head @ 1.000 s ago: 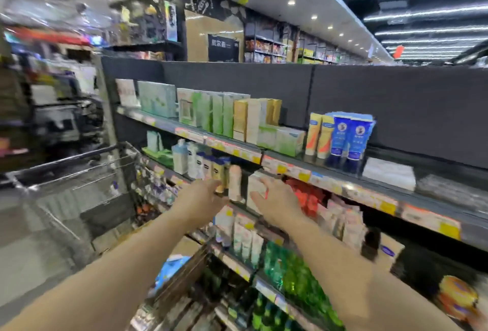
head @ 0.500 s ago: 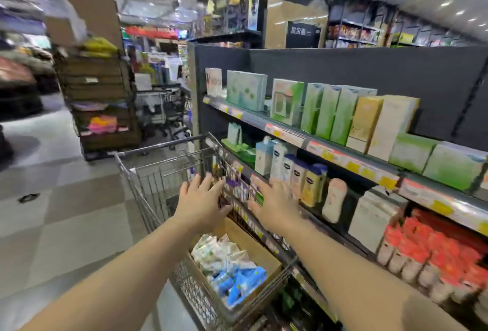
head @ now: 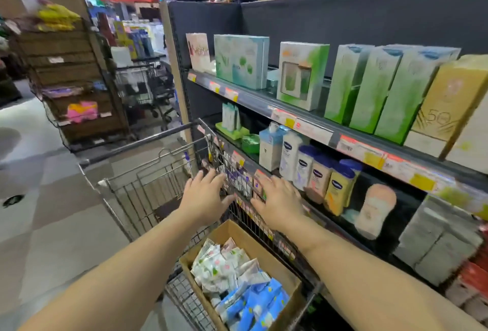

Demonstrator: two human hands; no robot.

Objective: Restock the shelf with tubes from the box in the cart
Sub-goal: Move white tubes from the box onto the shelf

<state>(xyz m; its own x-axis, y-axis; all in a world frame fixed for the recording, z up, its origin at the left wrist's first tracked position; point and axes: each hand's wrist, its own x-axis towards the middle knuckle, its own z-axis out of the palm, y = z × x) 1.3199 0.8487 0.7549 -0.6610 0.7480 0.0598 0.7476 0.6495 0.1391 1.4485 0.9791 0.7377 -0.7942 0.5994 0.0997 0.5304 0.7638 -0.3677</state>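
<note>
A brown cardboard box [head: 266, 252] sits in the near end of a wire shopping cart [head: 148, 193]. It holds several tubes, white flowered ones [head: 219, 264] at the back and blue ones [head: 253, 301] in front. My left hand [head: 204, 196] hovers over the cart with fingers spread, holding nothing. My right hand [head: 277, 200] is beside it, fingers straight, over the cart's right rim next to the shelf [head: 303, 124]. Both hands are above and beyond the box.
The shelf unit on the right carries green and white cartons [head: 369, 87] on top and lotion bottles [head: 319, 174] on the tier below, with grey packs [head: 435, 243] further right. A brown rack [head: 74, 85] and another cart [head: 142, 87] stand across the tiled aisle.
The view has swung left and down from the shelf to the cart. Both hands came away from the middle shelf and now hang empty over the cart above the box.
</note>
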